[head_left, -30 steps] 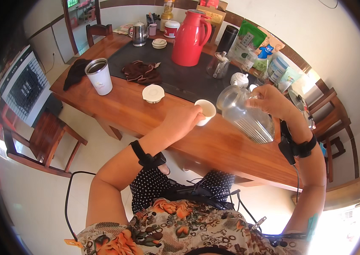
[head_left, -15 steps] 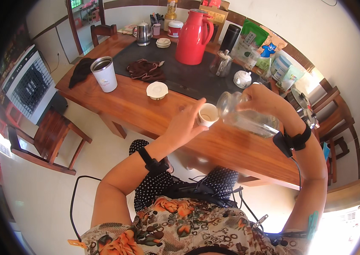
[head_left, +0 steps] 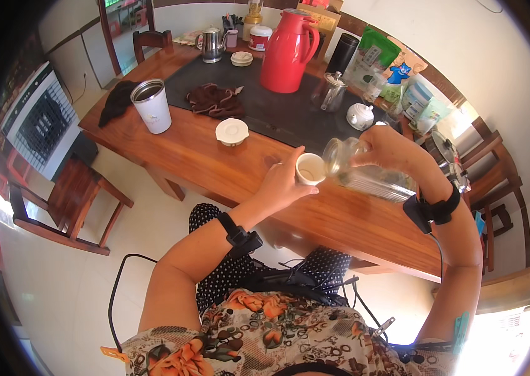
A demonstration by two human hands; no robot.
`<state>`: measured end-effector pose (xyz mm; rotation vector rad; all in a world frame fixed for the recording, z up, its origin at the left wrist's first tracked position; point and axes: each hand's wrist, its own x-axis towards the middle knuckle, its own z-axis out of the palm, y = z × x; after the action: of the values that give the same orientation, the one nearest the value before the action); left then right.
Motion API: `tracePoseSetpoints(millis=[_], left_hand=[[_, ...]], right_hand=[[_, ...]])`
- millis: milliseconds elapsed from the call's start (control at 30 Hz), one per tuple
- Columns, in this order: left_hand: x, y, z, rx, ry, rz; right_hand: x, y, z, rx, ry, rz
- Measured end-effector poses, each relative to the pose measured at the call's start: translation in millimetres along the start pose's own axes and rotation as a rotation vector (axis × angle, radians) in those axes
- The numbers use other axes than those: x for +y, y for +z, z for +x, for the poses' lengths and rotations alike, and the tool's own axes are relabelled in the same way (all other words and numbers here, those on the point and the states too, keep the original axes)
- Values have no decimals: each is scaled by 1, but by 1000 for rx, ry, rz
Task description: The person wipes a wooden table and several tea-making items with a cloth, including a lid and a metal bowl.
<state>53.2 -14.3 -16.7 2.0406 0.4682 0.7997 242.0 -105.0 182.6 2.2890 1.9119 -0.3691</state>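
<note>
Seated at a wooden table (head_left: 177, 144), I hold a small white cup (head_left: 311, 169) in my left hand (head_left: 284, 183), its thumb and fingers closed around the near and left sides, the mouth turned up toward me. My right hand (head_left: 393, 149) grips a clear jug (head_left: 374, 180) near its neck, tipping it sideways so that its mouth faces the cup and its ribbed body points off to the right. The two rims meet or nearly meet above the table's front edge; whether they touch, I cannot tell, nor can I make out what is inside the jug. A black band (head_left: 240, 235) circles my left forearm.

To the left of the cup, a white lid (head_left: 232, 132) lies on the bare wood, with a white tumbler (head_left: 152, 109) standing open farther left. Behind them a dark mat (head_left: 271, 119) carries a crumpled brown cloth (head_left: 213, 100), a tall red flask (head_left: 289, 55) and a steel pot (head_left: 212, 46). At right, beyond the jug, sit a little white teapot (head_left: 360, 116) and a glass pot (head_left: 329, 95), with a green bag (head_left: 374, 53) upright behind.
</note>
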Motion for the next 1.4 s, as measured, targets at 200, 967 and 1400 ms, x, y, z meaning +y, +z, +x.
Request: tracePoseSetpoints(millis=[200,967,1400], left_hand=[[3,-1,0,-16,21,-9],[9,-4,-2,1,-1,-57],[11,-4,-2,-14,-10,-71]], right_hand=[[-7,-2,-1,79,-92,80],[-11,-5,5,31,-58,60],[-15,-3,1,79,-69,-13]])
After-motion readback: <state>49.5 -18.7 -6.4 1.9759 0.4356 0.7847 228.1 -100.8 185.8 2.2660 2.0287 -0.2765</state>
